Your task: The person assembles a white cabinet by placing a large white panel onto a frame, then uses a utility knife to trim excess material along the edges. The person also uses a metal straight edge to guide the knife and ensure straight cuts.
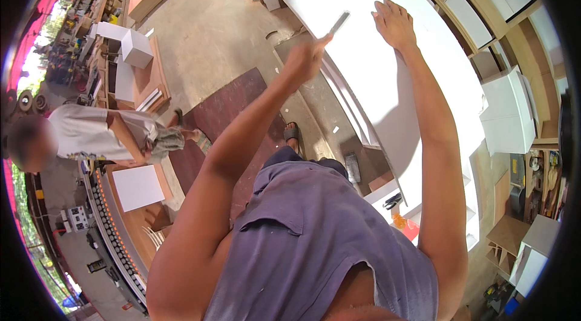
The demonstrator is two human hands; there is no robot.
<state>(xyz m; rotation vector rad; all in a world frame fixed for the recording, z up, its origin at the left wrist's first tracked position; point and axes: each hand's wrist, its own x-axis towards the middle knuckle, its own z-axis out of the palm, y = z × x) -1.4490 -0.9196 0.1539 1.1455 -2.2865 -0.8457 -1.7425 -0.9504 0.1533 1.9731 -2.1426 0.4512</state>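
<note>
A narrow grey tool (341, 22) sits over the left edge of the white panel (357, 61), in the left hand (305, 59); whether it touches the surface cannot be told. Its long axis runs aslant, the free end pointing inward over the panel and away from the wearer. The panel's own long axis runs from its far left corner back toward the wearer's right side.

The tool is slim, straight and blurred, its rear end hidden in the fist. The left fingers are clamped around it. The panel is flat, smooth and bright white, with a grey shadow (396, 121) across its near half.

On the panel's far half lies the right hand (396, 27), palm down, thumb apart and fingers slightly spread. The right forearm (437, 139) blocks the view of part of the panel.

Just beyond the panel's right edge stands a white box (508, 115), and past that wooden shelving (514, 33). Black pliers or scissors (393, 201) lie by its near corner. Left of the panel is a maroon board (221, 124) on the floor; farther left, a co-worker in a pale shirt (91, 130).
</note>
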